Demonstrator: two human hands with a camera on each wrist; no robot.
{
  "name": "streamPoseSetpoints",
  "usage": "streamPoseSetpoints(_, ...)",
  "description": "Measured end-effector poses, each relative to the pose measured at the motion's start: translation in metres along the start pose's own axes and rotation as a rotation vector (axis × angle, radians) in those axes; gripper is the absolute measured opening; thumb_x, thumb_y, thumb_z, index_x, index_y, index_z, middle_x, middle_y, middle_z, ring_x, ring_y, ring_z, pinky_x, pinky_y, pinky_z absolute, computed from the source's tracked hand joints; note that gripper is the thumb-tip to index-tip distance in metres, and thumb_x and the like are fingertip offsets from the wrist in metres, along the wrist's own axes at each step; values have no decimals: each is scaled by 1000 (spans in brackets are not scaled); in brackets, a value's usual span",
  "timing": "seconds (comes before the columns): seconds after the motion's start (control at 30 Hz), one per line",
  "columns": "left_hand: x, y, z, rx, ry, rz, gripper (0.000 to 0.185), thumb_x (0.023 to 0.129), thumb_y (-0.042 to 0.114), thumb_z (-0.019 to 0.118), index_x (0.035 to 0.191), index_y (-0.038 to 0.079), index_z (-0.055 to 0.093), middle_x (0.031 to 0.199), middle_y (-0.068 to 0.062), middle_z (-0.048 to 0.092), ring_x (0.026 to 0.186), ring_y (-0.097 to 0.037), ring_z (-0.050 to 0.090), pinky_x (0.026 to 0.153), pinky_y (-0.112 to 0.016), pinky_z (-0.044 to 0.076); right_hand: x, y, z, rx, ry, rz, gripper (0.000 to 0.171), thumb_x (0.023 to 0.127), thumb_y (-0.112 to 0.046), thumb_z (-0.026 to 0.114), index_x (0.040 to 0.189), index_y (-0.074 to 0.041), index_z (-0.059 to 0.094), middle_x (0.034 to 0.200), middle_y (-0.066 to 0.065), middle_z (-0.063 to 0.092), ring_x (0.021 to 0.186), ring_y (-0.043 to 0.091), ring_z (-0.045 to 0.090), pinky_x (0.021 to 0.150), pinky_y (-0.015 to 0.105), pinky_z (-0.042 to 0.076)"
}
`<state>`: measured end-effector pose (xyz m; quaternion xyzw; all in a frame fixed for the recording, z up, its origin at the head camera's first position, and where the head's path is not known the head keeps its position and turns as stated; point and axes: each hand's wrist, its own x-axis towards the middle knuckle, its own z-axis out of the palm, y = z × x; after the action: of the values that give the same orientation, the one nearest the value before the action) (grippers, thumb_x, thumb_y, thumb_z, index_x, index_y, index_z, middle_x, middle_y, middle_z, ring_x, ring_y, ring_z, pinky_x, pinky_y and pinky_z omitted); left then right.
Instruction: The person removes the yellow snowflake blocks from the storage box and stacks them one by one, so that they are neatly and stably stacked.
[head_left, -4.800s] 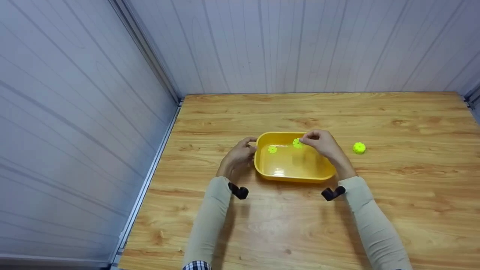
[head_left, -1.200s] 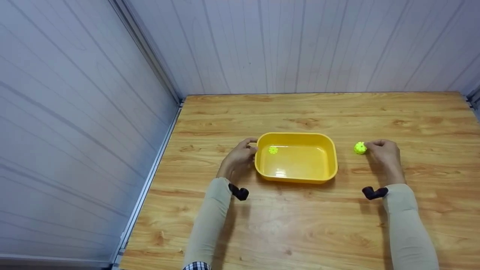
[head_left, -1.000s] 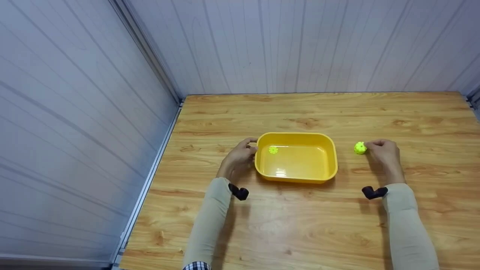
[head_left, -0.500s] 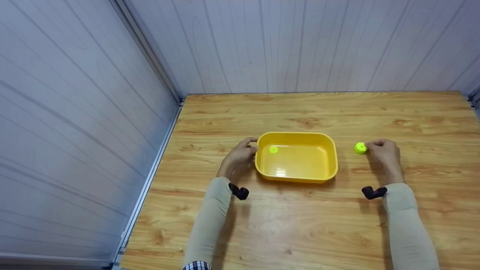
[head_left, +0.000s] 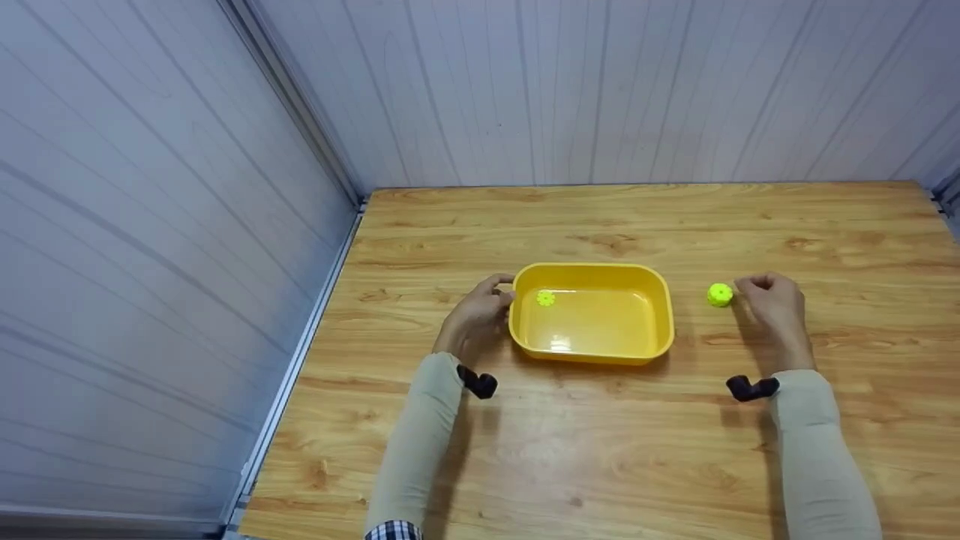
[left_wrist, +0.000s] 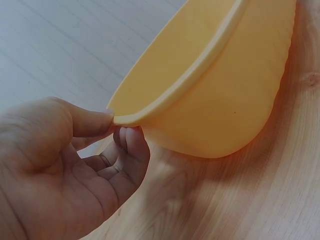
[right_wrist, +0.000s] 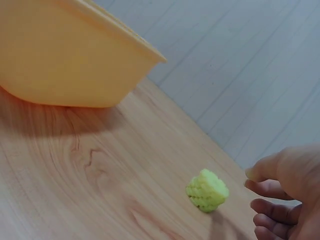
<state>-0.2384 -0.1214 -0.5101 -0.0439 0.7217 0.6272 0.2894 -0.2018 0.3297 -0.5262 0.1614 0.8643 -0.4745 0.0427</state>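
Note:
My left hand (head_left: 478,311) pinches the left rim of a yellow plastic basin (head_left: 600,326); the left wrist view shows the thumb above the rim and the fingers curled beneath it. One flat yellow-green flower-shaped disc (head_left: 546,298) lies in the basin towards its left end. Right of the basin, a short stack of the same notched discs (head_left: 720,295) stands on the table. My right hand (head_left: 776,304) is just to the right of that stack, apart from it. In the right wrist view its fingers (right_wrist: 272,167) are loosely bent, with nothing visible between them.
The basin stands on a wood-grain table (head_left: 585,442). A pale panel wall (head_left: 562,90) rises along the back edge, and another panel (head_left: 150,262) borders the left side. A black wrist camera (head_left: 752,388) juts inward from the right sleeve; the left sleeve carries another.
Earlier my right hand held a disc over the basin, then moved right to touch the stack. Now its fingers have come off the stack slightly rightward. The left hand keeps its place.

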Motion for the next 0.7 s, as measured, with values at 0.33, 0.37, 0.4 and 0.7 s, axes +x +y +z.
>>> streamPoseSetpoints(0.33, -1, -2, 2, -32, 6, -5, 26, 97, 17, 45, 122, 22, 52, 95, -11, 52, 81, -30, 47, 77, -46, 41, -3, -23, 11, -14, 58, -76, 59, 87, -54, 48, 118, -4, 53, 109, 9, 51, 92, 20, 47, 69, 29, 41)
streamPoseSetpoints(0.37, -1, -2, 2, -20, 8, -4, 26, 97, 17, 45, 122, 22, 52, 95, -11, 52, 81, -29, 48, 79, -47, 42, -4, -27, 12, -15, 59, -84, 60, 86, -55, 49, 118, -5, 53, 109, 9, 51, 92, 19, 47, 69, 28, 41)
streamPoseSetpoints(0.4, -1, -1, 2, -18, 11, -8, 26, 97, 18, 45, 122, 23, 52, 96, -11, 52, 81, -28, 49, 81, -48, 43, -5, -30, 14, -12, 57, -90, 60, 86, -56, 49, 119, -5, 54, 109, 9, 51, 92, 19, 47, 68, 27, 41)
streamPoseSetpoints(0.7, 1, 3, 1, 33, 17, -1, 29, 97, 17, 45, 125, 21, 50, 88, -9, 49, 82, -32, 48, 67, -41, 39, -10, -62, 38, 19, 71, -213, 52, 87, -50, 53, 116, -7, 56, 108, 8, 55, 92, 17, 48, 69, 26, 42)
